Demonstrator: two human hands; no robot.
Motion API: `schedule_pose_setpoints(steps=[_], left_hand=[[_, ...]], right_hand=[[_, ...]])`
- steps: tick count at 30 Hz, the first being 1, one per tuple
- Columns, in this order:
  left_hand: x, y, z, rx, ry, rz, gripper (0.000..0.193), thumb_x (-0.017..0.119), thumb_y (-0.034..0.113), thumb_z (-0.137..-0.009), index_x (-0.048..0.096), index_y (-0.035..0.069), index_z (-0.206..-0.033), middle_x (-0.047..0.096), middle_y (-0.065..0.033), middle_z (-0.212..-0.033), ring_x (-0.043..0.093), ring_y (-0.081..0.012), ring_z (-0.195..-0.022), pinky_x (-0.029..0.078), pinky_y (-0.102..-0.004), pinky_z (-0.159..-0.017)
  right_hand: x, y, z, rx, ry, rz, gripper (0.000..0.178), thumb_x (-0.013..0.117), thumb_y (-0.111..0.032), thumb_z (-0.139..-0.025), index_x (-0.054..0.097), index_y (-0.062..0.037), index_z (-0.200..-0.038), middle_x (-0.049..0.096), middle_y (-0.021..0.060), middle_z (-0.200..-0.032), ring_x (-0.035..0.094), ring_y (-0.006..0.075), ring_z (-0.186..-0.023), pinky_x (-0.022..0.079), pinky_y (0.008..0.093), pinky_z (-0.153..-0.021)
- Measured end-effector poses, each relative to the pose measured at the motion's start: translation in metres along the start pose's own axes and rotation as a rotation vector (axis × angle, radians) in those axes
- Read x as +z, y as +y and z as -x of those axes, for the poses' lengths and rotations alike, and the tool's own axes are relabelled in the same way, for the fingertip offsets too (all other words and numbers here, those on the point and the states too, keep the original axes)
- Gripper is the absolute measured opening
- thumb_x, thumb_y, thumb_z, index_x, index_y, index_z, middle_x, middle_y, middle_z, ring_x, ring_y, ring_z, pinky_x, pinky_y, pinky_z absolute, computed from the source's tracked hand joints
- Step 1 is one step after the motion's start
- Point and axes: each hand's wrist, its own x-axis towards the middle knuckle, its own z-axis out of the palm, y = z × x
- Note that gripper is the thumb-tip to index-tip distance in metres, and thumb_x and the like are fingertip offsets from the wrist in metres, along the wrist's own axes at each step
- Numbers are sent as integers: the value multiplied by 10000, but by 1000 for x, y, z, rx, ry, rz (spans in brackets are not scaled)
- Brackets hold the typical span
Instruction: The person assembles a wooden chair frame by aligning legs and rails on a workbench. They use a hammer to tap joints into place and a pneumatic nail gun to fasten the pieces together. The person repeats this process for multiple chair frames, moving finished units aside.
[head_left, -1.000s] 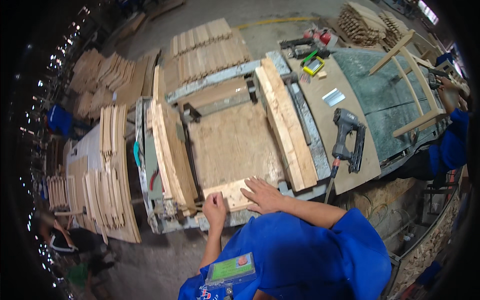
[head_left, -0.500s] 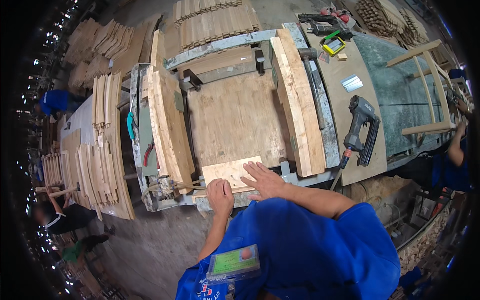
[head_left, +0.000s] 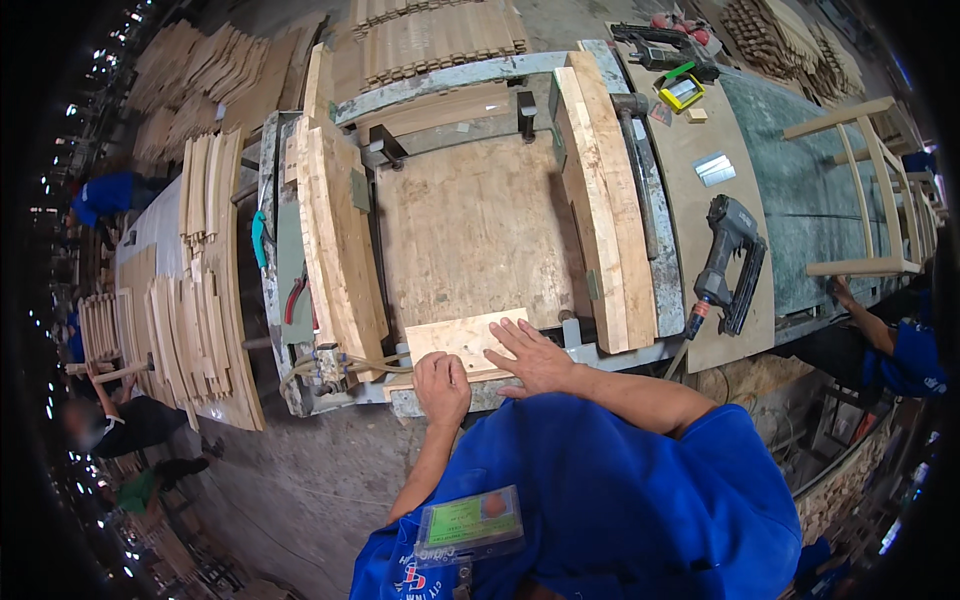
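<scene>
A small pale wooden board (head_left: 455, 335) lies across the front of a clamping frame, close to my body. My right hand (head_left: 535, 356) rests flat on the board's right part, fingers spread. At its near left edge my left hand (head_left: 441, 388) is closed, fingers curled under; what they grip, if anything, is hidden. Past the board a worn plywood panel (head_left: 470, 235) forms the bed of the frame. Thick wooden blocks stand along both sides, a left block (head_left: 340, 240) and a right block (head_left: 605, 210).
On the right side board lie a nail gun (head_left: 728, 262), metal strips (head_left: 714, 169) and a yellow-edged box (head_left: 682, 92). Red-handled pliers (head_left: 296, 298) and a teal-handled tool (head_left: 259, 238) are at left, near an air valve with hoses (head_left: 330, 368). Co-workers are on both sides.
My hands stay in nearly the same place on the board. The view has shifted slightly. At the right, a co-worker's arm has moved lower beside a wooden chair frame.
</scene>
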Motion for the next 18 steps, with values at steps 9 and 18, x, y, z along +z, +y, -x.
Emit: schedule_pose_setpoints(steps=[9, 18], left_hand=[[-1, 1, 1, -2, 16, -2, 92, 705, 128, -930, 698, 44, -967, 665, -117, -1076, 625, -344, -1058, 483, -486, -932], [-1, 2, 2, 5, 36, -6, 82, 703, 126, -925, 690, 51, -956, 666, -119, -1071, 624, -344, -1049, 480, -485, -927]], right_hand=[[0, -2, 1, -13, 28, 22, 808, 510, -666, -1011, 493, -91, -1578, 258, 286, -1705, 190, 447, -1607, 145, 559, -1315], [-1, -5, 4, -31, 53, 60, 786, 498, -660, -1017, 531, -73, -1539, 336, 292, -1663, 252, 476, -1572, 181, 584, -1296]])
